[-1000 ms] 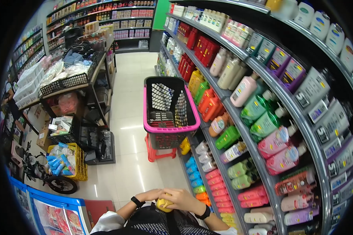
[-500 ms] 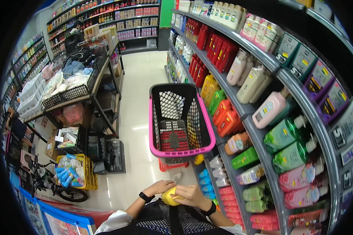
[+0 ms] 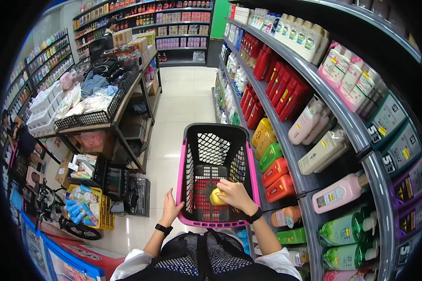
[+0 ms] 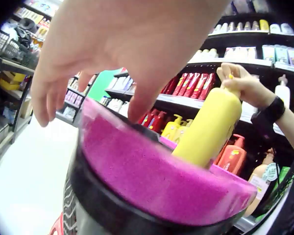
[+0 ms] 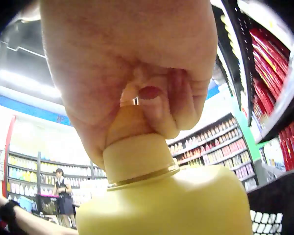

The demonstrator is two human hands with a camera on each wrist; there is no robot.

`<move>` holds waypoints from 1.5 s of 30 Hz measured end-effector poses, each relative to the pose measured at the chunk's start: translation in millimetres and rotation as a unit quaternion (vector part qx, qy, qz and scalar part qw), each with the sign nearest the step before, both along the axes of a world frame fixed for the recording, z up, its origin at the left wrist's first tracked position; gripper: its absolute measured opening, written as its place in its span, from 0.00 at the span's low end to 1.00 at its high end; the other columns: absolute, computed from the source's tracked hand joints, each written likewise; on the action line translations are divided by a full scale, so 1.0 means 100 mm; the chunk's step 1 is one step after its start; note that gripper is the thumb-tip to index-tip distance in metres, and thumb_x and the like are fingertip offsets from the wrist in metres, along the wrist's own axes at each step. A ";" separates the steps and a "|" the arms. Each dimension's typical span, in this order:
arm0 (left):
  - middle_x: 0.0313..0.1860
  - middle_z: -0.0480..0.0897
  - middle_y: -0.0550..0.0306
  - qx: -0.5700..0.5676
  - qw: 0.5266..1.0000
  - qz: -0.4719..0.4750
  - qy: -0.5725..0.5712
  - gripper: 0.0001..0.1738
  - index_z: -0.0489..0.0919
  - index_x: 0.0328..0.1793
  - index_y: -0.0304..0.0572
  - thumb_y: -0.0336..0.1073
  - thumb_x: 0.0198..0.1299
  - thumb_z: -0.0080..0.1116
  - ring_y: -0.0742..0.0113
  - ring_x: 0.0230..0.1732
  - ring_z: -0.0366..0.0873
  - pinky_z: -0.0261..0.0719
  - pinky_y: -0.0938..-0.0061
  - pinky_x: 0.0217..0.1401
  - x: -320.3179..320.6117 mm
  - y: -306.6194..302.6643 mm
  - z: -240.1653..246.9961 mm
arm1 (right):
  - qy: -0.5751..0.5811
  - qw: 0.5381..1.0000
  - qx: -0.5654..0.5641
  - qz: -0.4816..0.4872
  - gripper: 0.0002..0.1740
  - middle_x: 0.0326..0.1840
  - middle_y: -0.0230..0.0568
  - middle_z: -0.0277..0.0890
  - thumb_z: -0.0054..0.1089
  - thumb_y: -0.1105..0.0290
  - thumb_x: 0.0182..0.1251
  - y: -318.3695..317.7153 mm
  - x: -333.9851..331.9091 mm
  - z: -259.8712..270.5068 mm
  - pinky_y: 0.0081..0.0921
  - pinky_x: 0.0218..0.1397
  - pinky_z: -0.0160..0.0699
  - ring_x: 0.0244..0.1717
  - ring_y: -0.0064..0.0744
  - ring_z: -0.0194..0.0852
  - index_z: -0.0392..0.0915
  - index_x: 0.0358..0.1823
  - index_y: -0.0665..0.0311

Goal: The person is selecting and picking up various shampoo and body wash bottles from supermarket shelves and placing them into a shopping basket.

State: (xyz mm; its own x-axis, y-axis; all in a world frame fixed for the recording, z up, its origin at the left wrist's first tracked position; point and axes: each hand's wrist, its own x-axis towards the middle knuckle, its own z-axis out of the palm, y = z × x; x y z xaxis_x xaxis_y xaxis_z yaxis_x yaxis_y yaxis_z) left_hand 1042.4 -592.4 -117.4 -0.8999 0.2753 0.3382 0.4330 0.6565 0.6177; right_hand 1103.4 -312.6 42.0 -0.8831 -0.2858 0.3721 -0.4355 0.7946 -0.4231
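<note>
Right hand (image 3: pixel 235 195) pinches the yellow bottle (image 3: pixel 216 197) by its neck, within the basket (image 3: pixel 218 127), lower centre of head frame; whether its base touches bottom can't be told. Left hand (image 3: pixel 170 209): fingers loosely extended beside the pink rim (image 3: pixel 180 178). Judged best: firm neck hold, base leading, sides off the rim. Shelf edge (image 3: pixel 312 222) close at right; more room toward basket's far end, mid-frame.

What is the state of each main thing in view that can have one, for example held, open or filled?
Black basket with pink rim: upright, open at the top.
Yellow bottle: held by its top, at the basket's opening.
Right hand: gripping the bottle's top.
Left hand: holding nothing, beside the basket.
Yellow crate: filled with packages.
Green pump bottles: standing side by side.
</note>
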 end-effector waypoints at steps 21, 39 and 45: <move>0.44 0.82 0.37 0.098 0.928 -0.044 -0.356 0.31 0.69 0.62 0.37 0.41 0.50 0.56 0.44 0.47 0.80 0.75 0.61 0.52 -0.10 -0.06 -0.35 | -0.401 0.899 0.171 0.045 0.13 0.41 0.49 0.75 0.60 0.69 0.46 0.62 -0.24 -3.25 0.46 0.47 0.77 0.44 0.52 0.76 0.77 0.37 0.60; 0.39 0.83 0.39 0.114 0.936 -0.030 -0.331 0.29 0.71 0.60 0.37 0.37 0.49 0.54 0.47 0.42 0.82 0.77 0.64 0.49 -0.07 0.07 -0.20 | -0.487 0.833 0.263 -0.010 0.17 0.54 0.50 0.72 0.48 0.68 0.64 0.38 -0.18 -3.36 0.42 0.48 0.79 0.50 0.47 0.77 0.75 0.53 0.58; 0.36 0.82 0.39 0.111 0.935 -0.016 -0.335 0.25 0.72 0.56 0.38 0.37 0.50 0.53 0.47 0.40 0.82 0.77 0.64 0.45 -0.06 0.10 -0.12 | -0.488 0.836 0.250 -0.029 0.20 0.58 0.52 0.68 0.45 0.66 0.66 0.39 -0.21 -3.32 0.43 0.51 0.77 0.54 0.49 0.75 0.69 0.60 0.54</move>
